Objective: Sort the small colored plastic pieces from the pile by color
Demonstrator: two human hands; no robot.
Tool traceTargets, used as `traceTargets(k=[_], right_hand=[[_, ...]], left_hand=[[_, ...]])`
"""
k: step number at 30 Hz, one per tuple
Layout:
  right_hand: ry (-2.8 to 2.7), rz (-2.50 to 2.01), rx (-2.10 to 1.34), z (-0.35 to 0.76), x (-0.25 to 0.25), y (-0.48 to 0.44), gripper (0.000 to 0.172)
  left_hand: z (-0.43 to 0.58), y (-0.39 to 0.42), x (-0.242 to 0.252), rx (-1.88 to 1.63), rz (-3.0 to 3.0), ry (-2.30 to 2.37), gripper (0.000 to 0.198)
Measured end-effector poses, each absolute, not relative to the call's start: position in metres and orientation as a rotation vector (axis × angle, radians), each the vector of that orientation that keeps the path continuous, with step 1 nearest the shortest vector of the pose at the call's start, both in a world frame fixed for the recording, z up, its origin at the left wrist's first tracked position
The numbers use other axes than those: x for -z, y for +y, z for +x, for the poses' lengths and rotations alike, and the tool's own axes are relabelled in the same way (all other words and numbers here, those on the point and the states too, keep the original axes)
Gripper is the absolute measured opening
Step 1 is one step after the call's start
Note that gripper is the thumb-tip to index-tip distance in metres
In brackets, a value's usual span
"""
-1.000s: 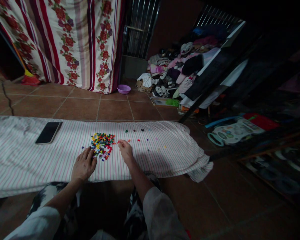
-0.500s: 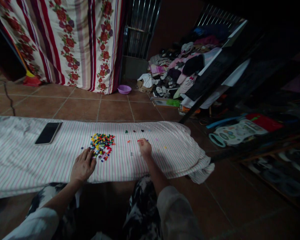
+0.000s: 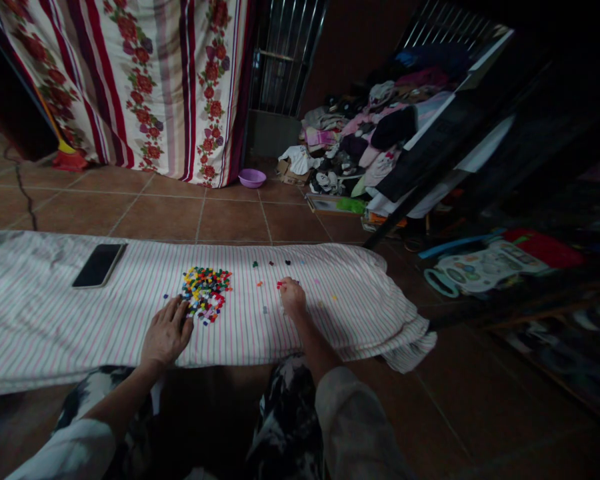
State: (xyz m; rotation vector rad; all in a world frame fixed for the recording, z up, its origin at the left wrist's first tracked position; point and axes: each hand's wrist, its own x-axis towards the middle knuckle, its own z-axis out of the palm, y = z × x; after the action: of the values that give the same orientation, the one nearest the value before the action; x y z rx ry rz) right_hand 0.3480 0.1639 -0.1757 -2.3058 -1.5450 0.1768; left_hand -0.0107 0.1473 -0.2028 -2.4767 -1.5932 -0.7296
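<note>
A dense pile of small multicoloured cubes lies on a striped cloth. My left hand rests palm down at the pile's near left edge, fingers stretched out and touching the outermost cubes. To the right of the pile, my right hand is lowered to the cloth with its fingers pinched together. Small red cubes show at its fingertips; the grip itself is partly hidden. Around that hand lie little groups: green, dark, orange, grey, pink and yellow pieces.
A phone lies on the cloth to the left. Past the cloth's far edge, a purple bowl stands on the tiled floor before a floral curtain. A heap of clothes and a dark slanted post are at the right.
My right hand stays at nearly the same spot, with more red now showing at its fingertips. The left hand keeps its place by the pile. The view has shifted slightly.
</note>
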Motion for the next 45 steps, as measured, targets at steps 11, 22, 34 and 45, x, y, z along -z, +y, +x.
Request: traceTargets(k=[11,22,34,45], right_hand=[[-1.667,-2.162,-0.183,0.349,0.185,0.169,0.033],[-1.64,-2.187,-0.188,0.354,0.188,0.175,0.029],[-1.691,-1.882,-0.143,0.314,0.174,0.166,0.026],[-1.972,-1.561,-0.504,0.228,0.191,0.15,0.023]], left_hand=[[-0.01,0.147,0.2,0.72,-2.469,-1.584,0.047],[-0.009,0.147,0.202,0.69,-2.46,-1.634,0.047],[-0.008,0.144,0.196,0.671,-2.461,-1.672,0.045],[-0.008,0.144,0.193,0.648,-2.457,-1.671,0.044]])
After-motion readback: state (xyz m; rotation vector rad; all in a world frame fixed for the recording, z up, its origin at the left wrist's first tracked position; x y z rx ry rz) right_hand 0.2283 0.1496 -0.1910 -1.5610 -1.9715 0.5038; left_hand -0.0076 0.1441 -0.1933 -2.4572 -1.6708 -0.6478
